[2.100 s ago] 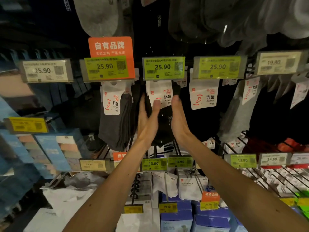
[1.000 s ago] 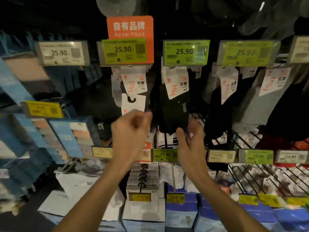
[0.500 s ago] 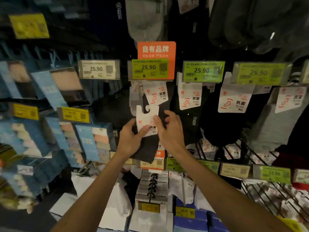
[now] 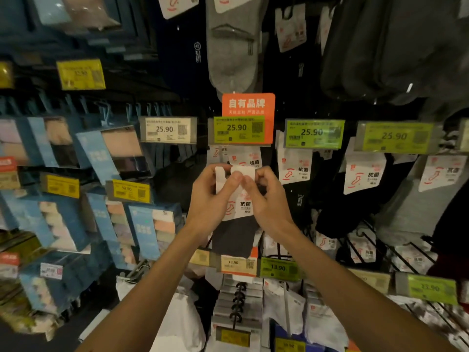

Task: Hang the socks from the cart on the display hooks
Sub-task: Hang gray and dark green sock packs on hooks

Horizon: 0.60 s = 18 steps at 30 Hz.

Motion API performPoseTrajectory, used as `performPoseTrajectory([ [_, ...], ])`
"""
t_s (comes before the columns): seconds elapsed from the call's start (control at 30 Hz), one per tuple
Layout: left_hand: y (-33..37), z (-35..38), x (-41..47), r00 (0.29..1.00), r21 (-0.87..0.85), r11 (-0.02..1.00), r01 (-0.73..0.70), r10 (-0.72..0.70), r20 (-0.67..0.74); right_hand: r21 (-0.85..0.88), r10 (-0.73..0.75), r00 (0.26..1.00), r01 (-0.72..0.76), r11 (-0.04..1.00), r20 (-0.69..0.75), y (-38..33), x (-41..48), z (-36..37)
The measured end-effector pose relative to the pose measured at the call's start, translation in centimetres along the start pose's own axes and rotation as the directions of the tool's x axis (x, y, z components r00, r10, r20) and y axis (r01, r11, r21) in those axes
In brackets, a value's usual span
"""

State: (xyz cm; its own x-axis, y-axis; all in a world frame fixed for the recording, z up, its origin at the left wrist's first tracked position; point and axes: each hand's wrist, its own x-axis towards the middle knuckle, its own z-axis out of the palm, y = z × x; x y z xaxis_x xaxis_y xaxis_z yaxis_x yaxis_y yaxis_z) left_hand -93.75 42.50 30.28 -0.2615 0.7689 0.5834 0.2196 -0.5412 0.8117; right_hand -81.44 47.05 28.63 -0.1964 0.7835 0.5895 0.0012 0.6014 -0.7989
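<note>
While pinched by both hands' fingers (image 4: pixel 234 177): sock pack (image 4: pixel 234 224), below 25.90 tag (image 4: pixel 238 130).

Dim aisle, blurred edges, wide-angle warping

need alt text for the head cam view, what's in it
Both hands, left and right, pinch the white header card of a dark sock pack just below an orange sign with a 25.90 price tag. Hanging socks and boxed packs fill the dim display around them.
</note>
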Motion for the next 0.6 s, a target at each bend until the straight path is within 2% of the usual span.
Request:
performPoseTrajectory([
  [0.07,0.8,0.1,0.8,0.999,0.04,0.998,-0.041,0.042,-0.021,0.029,-0.013,1.0,0.014,0.999,-0.003,-0.8,0.6,-0.2],
  [0.17,2.2,0.2,1.8,0.997,-0.005,0.998,-0.067,0.067,-0.027,0.055,-0.009,1.0,0.01,0.998,-0.019,-1.8,1.1,-0.5],
  [0.3,3.3,0.1,2.6,0.985,-0.034,0.985,-0.17,0.171,0.029,0.07,-0.013,0.998,0.017,0.997,-0.062,-2.8,1.6,-0.9],
  [0.6,2.6,0.3,3.2,0.934,0.143,0.932,-0.332,0.347,-0.088,0.164,0.026,0.998,-0.018,0.986,-0.049,-4.5,2.4,-0.8],
])
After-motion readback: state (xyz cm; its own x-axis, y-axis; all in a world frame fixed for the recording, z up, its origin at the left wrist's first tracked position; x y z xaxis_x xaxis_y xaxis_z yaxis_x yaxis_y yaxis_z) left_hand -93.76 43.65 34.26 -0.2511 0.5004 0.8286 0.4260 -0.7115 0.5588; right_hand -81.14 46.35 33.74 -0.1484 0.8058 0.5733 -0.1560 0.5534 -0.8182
